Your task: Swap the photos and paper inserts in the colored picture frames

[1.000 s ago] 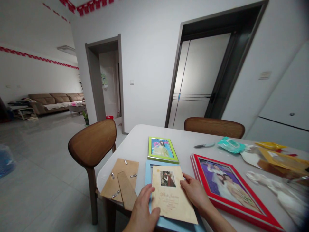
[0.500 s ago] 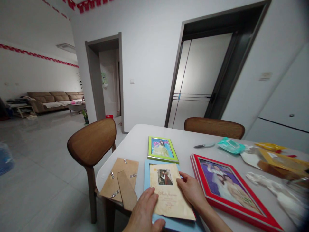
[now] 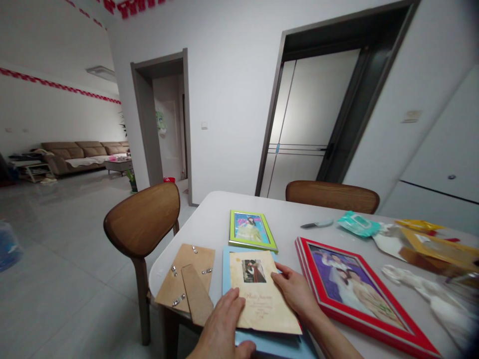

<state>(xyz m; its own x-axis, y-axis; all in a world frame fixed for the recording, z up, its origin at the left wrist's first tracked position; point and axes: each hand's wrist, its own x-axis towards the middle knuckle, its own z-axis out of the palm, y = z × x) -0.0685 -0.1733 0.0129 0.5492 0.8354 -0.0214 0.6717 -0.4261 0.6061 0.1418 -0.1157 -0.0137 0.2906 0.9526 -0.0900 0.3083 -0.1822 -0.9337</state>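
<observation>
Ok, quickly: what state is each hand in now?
Left hand: open, at left edge of the cream sheet.
Right hand: at its right edge; grip unclear.

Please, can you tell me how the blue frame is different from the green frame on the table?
The blue frame is mostly hidden by a paper sheet, while the green frame is uncovered and shows a photo. The blue frame lies near the left hand and right hand; the green frame lies farther off, touched by neither. Both have coloured borders.
</observation>
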